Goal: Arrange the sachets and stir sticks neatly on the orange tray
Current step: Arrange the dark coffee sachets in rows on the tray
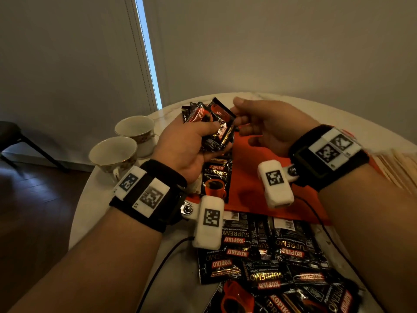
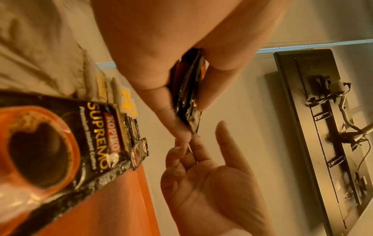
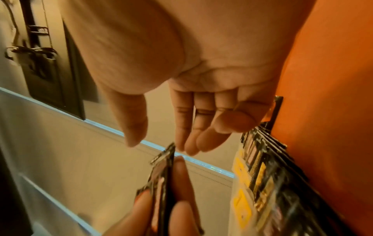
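My left hand (image 1: 216, 134) grips a fanned bunch of black and red coffee sachets (image 1: 211, 116) above the far left of the orange tray (image 1: 248, 177). In the left wrist view the thumb and fingers clamp the bunch of sachets (image 2: 188, 89) edge-on. My right hand (image 1: 239, 117) hovers at the bunch's right edge, fingers straight and thumb apart, holding nothing; its fingertips (image 3: 189, 148) sit just above the sachets' corner (image 3: 162, 175). One sachet (image 1: 215, 179) lies face up on the tray. Pale wooden stir sticks (image 1: 392, 168) lie at the right, blurred.
A loose pile of black sachets (image 1: 270, 256) covers the white round table (image 1: 176, 267) in front of the tray. Two empty teacups (image 1: 135, 129) (image 1: 112, 154) stand at the left edge. A row of black sachets (image 3: 266, 167) and yellow-white packets (image 3: 241, 207) lines the tray's far side.
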{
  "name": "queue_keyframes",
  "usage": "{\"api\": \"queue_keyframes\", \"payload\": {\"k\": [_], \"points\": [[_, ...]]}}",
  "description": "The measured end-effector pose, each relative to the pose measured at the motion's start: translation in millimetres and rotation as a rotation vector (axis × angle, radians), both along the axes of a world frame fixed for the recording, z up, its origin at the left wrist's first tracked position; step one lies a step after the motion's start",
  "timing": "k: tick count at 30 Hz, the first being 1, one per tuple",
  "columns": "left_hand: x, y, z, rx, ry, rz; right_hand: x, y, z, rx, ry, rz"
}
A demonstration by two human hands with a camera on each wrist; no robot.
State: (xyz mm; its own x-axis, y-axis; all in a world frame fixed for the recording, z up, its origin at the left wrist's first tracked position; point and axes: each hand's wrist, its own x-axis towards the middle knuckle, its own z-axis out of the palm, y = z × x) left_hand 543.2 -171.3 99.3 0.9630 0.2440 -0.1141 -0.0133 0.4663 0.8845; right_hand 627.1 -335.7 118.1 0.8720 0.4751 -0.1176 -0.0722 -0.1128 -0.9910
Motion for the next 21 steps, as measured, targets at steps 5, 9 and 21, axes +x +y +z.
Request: {"api": "queue_keyframes", "payload": {"k": [5,9,21], "points": [[-2.8,-2.7,-2.2,0.093,-0.016,0.029,-12.3,0.9,-11.3,0.057,-0.170,-0.057],[-2.0,-1.3,-0.7,0.080,0.004,0.058,-13.7,0.9,-14.0,0.135,-0.109,-0.041],[1.7,4.4,1.0,-0.087,0.016,0.163,-9.2,4.2,-11.7,0.312,-0.135,-0.269]]}}
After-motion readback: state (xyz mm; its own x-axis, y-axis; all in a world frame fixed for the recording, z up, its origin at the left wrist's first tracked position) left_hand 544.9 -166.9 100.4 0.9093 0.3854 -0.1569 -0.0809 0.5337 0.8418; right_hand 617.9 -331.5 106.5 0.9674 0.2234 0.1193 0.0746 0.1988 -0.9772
